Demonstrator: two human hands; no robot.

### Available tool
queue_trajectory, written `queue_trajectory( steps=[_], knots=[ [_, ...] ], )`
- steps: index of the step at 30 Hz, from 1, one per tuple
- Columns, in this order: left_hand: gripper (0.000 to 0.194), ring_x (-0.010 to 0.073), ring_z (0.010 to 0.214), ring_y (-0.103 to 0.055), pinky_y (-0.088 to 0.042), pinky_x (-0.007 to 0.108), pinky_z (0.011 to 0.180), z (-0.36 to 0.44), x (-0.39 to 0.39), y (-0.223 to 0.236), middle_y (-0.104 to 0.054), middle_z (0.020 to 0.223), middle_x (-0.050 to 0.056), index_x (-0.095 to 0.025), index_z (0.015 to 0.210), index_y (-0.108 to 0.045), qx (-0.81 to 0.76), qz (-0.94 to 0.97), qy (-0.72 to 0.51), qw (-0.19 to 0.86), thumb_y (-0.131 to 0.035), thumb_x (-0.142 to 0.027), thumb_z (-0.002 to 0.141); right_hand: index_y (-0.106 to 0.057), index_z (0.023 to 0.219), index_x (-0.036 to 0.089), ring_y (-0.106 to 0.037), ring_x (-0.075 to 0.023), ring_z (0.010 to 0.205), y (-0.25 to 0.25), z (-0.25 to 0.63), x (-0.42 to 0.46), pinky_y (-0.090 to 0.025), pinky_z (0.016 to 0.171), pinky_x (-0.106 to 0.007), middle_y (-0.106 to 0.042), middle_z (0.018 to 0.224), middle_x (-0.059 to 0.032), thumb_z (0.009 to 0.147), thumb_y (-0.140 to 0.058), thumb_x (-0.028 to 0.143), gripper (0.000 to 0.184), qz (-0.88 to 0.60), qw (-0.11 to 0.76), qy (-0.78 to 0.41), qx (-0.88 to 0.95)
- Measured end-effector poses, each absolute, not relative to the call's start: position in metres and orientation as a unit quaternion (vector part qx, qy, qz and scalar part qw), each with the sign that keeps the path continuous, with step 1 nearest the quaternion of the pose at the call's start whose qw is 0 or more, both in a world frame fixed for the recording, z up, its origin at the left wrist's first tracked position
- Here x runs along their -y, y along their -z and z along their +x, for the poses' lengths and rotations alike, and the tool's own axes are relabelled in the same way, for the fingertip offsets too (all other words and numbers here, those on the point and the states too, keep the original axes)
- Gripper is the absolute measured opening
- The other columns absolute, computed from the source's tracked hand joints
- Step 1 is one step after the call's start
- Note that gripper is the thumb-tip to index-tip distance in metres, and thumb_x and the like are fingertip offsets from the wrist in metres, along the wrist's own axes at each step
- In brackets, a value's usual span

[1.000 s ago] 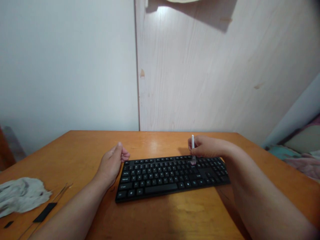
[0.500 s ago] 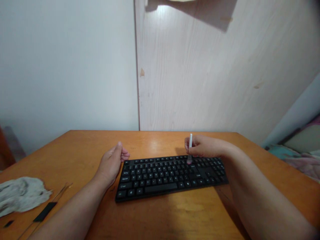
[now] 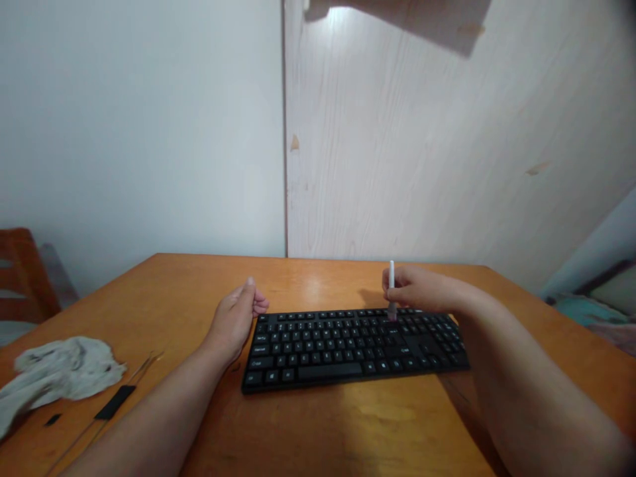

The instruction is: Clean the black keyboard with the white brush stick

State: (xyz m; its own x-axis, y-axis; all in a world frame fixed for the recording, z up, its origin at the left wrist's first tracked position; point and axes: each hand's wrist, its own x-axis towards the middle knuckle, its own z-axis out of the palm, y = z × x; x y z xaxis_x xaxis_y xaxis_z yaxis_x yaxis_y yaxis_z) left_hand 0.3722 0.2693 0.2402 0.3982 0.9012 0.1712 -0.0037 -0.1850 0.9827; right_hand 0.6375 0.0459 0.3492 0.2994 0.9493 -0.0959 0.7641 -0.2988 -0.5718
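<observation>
A black keyboard (image 3: pixel 328 348) lies on the wooden table. My left hand (image 3: pixel 241 315) rests on its side against the keyboard's left edge, the thumb up and the fingers curled round the far left corner. In my right hand (image 3: pixel 412 289) a small brush (image 3: pixel 392 285) with a white handle is pinched upright. Its pinkish bristles touch the keys near the upper right of the main block. My right forearm covers the keyboard's right end.
A crumpled whitish cloth (image 3: pixel 74 368) lies at the left of the table (image 3: pixel 318 430). Beside it are thin metal tweezers with a black grip (image 3: pixel 115 402) and a small black piece (image 3: pixel 52 420). A wooden chair (image 3: pixel 27 271) stands at far left. A wall closes off the back.
The view has shifted a little, so everything sits farther right and more of the chair shows. My right hand still holds the brush at nearly the same keys; my left hand stays at the corner.
</observation>
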Motion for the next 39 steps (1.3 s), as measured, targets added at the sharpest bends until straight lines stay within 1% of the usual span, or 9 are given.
queue_trajectory(
  steps=[3,6,8,11,15,19,24,34,39],
  knots=[
    [0.058,0.0180,0.064,-0.059,-0.047,0.030,0.064,0.373,-0.268,-0.239,-0.066,0.069,0.006,-0.017,0.071,-0.060,-0.345,0.643,-0.426,0.535,-0.047,-0.072,0.085,-0.055,0.078,0.021,-0.058,-0.0162,0.062,-0.352,0.627,-0.047,-0.037,0.056,-0.027,-0.058,0.066,0.0011,0.081,-0.059,0.028,0.009,-0.739,0.292,-0.249,0.554],
    [0.057,0.0173,0.063,-0.059,-0.046,0.029,0.064,0.374,-0.267,-0.237,-0.065,0.068,0.005,-0.018,0.070,-0.059,-0.336,0.646,-0.429,0.535,-0.046,-0.071,0.086,-0.057,0.083,0.020,-0.048,-0.0122,0.056,-0.352,0.605,-0.053,-0.033,0.053,-0.026,-0.059,0.067,0.0014,0.084,-0.060,0.034,0.014,-0.707,0.353,-0.275,0.548],
    [0.057,0.0176,0.063,-0.059,-0.047,0.030,0.064,0.375,-0.267,-0.236,-0.064,0.068,0.005,-0.018,0.070,-0.059,-0.331,0.646,-0.432,0.535,-0.046,-0.071,0.086,-0.056,0.085,0.020,-0.045,-0.0111,0.055,-0.349,0.585,-0.060,-0.034,0.052,-0.025,-0.062,0.070,0.0004,0.087,-0.059,0.036,0.016,-0.685,0.385,-0.311,0.535],
    [0.056,0.0171,0.061,-0.059,-0.047,0.030,0.063,0.377,-0.268,-0.233,-0.064,0.067,0.005,-0.018,0.069,-0.058,-0.331,0.643,-0.434,0.537,-0.046,-0.070,0.086,-0.056,0.084,0.020,-0.049,-0.0112,0.058,-0.341,0.555,-0.071,-0.037,0.053,-0.024,-0.060,0.067,0.0007,0.088,-0.061,0.039,0.020,-0.647,0.429,-0.343,0.529],
    [0.054,0.0161,0.060,-0.058,-0.047,0.029,0.062,0.379,-0.268,-0.232,-0.062,0.066,0.004,-0.019,0.069,-0.057,-0.322,0.641,-0.437,0.543,-0.043,-0.067,0.089,-0.057,0.084,0.019,-0.050,-0.0099,0.055,-0.327,0.525,-0.089,-0.039,0.052,-0.023,-0.058,0.066,0.0016,0.084,-0.066,0.044,0.027,-0.620,0.462,-0.375,0.511],
    [0.054,0.0158,0.061,-0.058,-0.047,0.029,0.062,0.380,-0.265,-0.233,-0.061,0.066,0.004,-0.019,0.070,-0.057,-0.325,0.641,-0.438,0.540,-0.042,-0.065,0.090,-0.058,0.085,0.019,-0.055,-0.0112,0.056,-0.313,0.505,-0.107,-0.042,0.053,-0.025,-0.063,0.069,0.0001,0.081,-0.069,0.049,0.033,-0.606,0.479,-0.387,0.503],
    [0.055,0.0159,0.061,-0.058,-0.048,0.029,0.062,0.381,-0.267,-0.232,-0.061,0.067,0.004,-0.019,0.070,-0.057,-0.325,0.641,-0.440,0.538,-0.041,-0.068,0.089,-0.059,0.089,0.019,-0.060,-0.0129,0.061,-0.301,0.491,-0.121,-0.044,0.056,-0.026,-0.068,0.075,-0.0018,0.082,-0.066,0.053,0.035,-0.599,0.482,-0.384,0.511],
    [0.056,0.0177,0.063,-0.060,-0.048,0.030,0.062,0.381,-0.269,-0.231,-0.064,0.069,0.006,-0.020,0.070,-0.057,-0.334,0.647,-0.433,0.531,-0.040,-0.069,0.089,-0.059,0.091,0.018,-0.060,-0.0133,0.063,-0.288,0.488,-0.123,-0.043,0.057,-0.025,-0.067,0.079,-0.0026,0.085,-0.064,0.052,0.035,-0.594,0.436,-0.411,0.537],
    [0.055,0.0176,0.064,-0.059,-0.049,0.031,0.063,0.381,-0.267,-0.231,-0.062,0.067,0.005,-0.019,0.070,-0.057,-0.321,0.643,-0.440,0.538,-0.041,-0.069,0.089,-0.059,0.088,0.018,-0.059,-0.0133,0.064,-0.292,0.493,-0.118,-0.042,0.057,-0.025,-0.066,0.076,-0.0024,0.084,-0.064,0.045,0.027,-0.612,0.418,-0.402,0.538]
  ],
)
